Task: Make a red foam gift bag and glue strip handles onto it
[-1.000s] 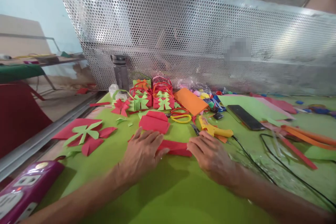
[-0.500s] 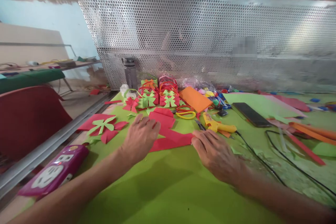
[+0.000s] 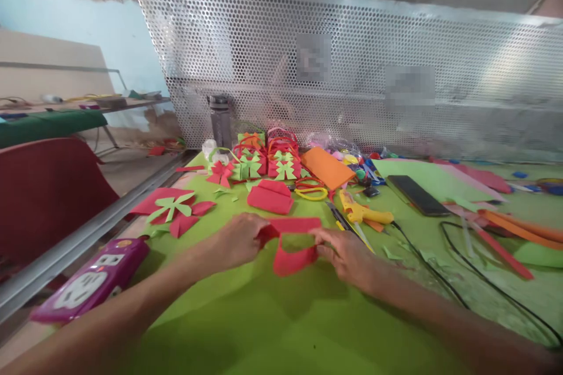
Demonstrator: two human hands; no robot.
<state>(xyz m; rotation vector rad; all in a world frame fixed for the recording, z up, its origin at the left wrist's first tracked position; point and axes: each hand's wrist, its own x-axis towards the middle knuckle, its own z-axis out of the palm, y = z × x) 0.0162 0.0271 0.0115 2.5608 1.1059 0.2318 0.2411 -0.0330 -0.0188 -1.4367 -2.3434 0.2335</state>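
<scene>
**Red paper held up between two hands over the green desk**

A folded piece of red paper (image 3: 290, 243) is pinched at both ends and lifted just above the green desk (image 3: 281, 322), near the middle of its front half. The left hand (image 3: 237, 240) is closed on the paper's left end; the right hand (image 3: 347, 252) is closed on its right end, with the paper sagging into a loop between them.

No writing or brand can be read anywhere; two patches on the perforated metal screen (image 3: 352, 41) along the desk's far edge are blurred.

Against that far edge a dark bottle (image 3: 220, 120) stands upright; its contents cannot be made out. Beside it a cluster of small red and green paper baskets (image 3: 264, 158) is gathered, each topped with a bow. A second folded red piece (image 3: 270, 196) lies just beyond the hands. A yellow glue gun (image 3: 363, 211) and a black phone (image 3: 417, 194) lie to the right. A purple power strip (image 3: 88, 281) rests at the desk's left edge.
</scene>
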